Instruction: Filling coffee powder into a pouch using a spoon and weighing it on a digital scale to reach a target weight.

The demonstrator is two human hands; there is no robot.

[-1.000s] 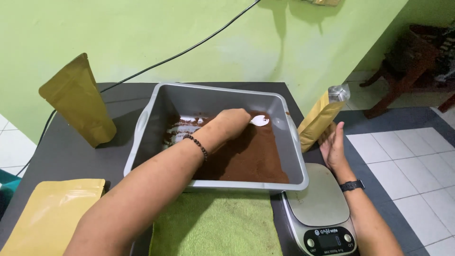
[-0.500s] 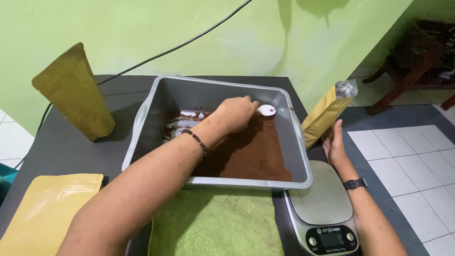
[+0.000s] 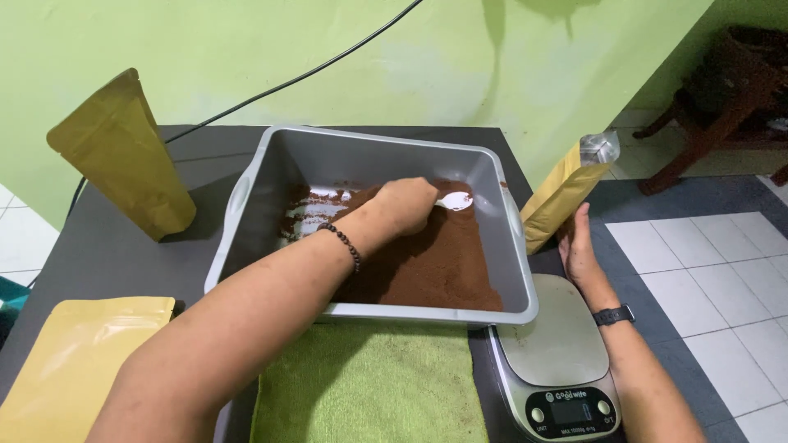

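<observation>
- Left hand: reaches across into the grey plastic tub; fingers clenched around the handle of a white spoon, whose bowl lies on the powder just right of the knuckles. A dark bead bracelet circles the wrist.
- Brown ground powder: heaped in the right and near part of the tub; the far left of the tub floor shows through, only dusted. The forearm crosses the tub's near rim and hides part of the powder.
- Right hand: held upright beside the tub's right wall, fingers grasping the lower part of a yellow stand-up pouch, which tilts and has a clear open top. A dark wristwatch sits on the wrist.
- Digital kitchen scale: just right of the tub's near corner, under the right wrist; bare steel platform, display toward the viewer.
- Green cloth: spread on the dark surface touching the tub's near edge.
- Second yellow pouch: upright at far left, well apart from the tub.
- Flat yellow pouch: lying at near left, partly covered by the left arm.
- Black cable: runs along the green wall behind.
</observation>
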